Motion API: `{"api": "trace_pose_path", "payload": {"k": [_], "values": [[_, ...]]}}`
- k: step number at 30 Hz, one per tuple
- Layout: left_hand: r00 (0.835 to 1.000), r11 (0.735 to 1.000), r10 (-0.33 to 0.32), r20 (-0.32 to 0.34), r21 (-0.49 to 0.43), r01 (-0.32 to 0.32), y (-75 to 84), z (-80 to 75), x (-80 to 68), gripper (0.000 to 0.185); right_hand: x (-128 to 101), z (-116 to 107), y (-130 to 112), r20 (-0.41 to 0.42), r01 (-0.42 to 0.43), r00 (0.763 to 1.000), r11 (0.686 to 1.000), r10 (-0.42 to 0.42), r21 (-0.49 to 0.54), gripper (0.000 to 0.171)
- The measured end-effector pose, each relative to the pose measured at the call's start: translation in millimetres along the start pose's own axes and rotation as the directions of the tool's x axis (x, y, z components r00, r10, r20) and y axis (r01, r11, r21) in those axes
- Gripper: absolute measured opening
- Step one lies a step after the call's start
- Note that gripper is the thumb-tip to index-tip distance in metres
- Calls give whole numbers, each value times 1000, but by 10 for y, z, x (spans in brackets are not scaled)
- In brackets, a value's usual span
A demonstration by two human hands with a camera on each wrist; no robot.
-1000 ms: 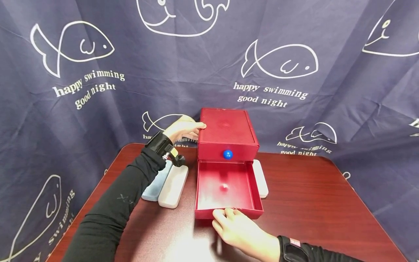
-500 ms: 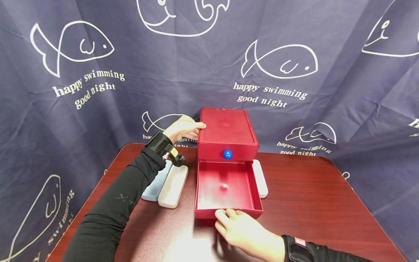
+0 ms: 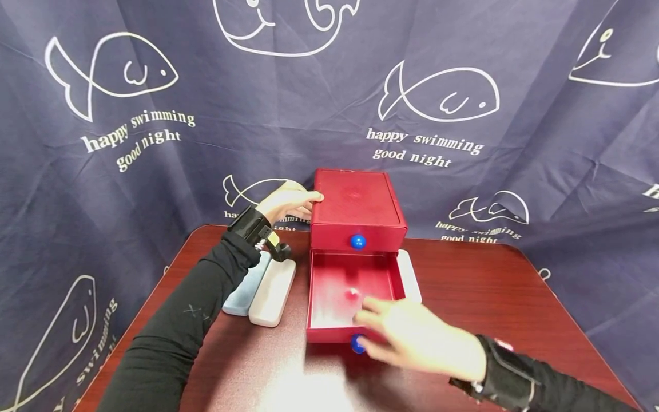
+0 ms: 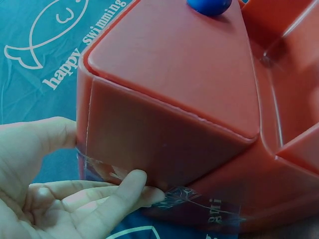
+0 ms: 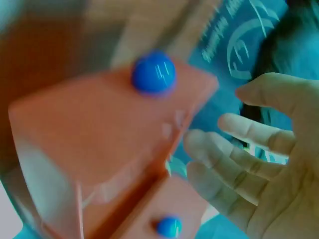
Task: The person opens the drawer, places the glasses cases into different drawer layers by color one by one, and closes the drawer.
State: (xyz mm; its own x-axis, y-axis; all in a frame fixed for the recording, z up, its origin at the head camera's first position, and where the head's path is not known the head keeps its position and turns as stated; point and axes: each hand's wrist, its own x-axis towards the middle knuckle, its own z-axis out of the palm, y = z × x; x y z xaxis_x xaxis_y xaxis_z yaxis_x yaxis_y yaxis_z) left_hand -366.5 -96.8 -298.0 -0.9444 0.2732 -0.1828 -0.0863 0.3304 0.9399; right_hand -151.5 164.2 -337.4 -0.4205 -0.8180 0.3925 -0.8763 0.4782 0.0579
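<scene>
A red two-drawer box [image 3: 355, 197] stands on the table, its upper drawer closed and its lower drawer [image 3: 324, 335] pulled far out, with nothing inside. Each drawer front carries a round blue knob: the upper knob [image 3: 357, 242] and the lower knob [image 3: 357, 344]. My left hand [image 3: 290, 201] rests against the box's left side, thumb at the top edge; the left wrist view shows its fairly straight fingers [image 4: 132, 186] on the side wall. Blurred by motion, my right hand [image 3: 419, 337] has its fingers spread at the lower drawer's front, overlapping its rim; the right wrist view shows them holding nothing.
Left of the box lie a light blue long rounded case [image 3: 248, 286] and a white one [image 3: 273, 294] side by side. Another white case [image 3: 409, 277] lies close along the box's right side. Behind the table [image 3: 484, 309] hangs a dark blue curtain [image 3: 329, 114] with fish drawings.
My right hand has let go of the lower drawer's front and moved up and to the right, uncovering the lower blue knob. The left hand and the box have stayed in place.
</scene>
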Motion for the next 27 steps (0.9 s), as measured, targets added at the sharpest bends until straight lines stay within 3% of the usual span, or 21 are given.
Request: {"api": "trace_pose_path", "payload": {"k": [5,12,19,27], "values": [[1000,1000,-5,-5,4,5,1,-10,-4,24,-12,-228,347,22,-188,982,977,187,102,16],[1000,1000,1,-1,-8,-1,13,-3,-12,23,-112,-339,782,70,-424,906,891,419,161,13],[1000,1000,16,-4,-24,-16,21,-14,-14,25,-245,-170,1084,146,-635,772,746,619,198,9],[1000,1000,3,10,-19,-3,-7,-17,-5,25,-396,201,1274,226,-769,639,611,735,189,24]]}}
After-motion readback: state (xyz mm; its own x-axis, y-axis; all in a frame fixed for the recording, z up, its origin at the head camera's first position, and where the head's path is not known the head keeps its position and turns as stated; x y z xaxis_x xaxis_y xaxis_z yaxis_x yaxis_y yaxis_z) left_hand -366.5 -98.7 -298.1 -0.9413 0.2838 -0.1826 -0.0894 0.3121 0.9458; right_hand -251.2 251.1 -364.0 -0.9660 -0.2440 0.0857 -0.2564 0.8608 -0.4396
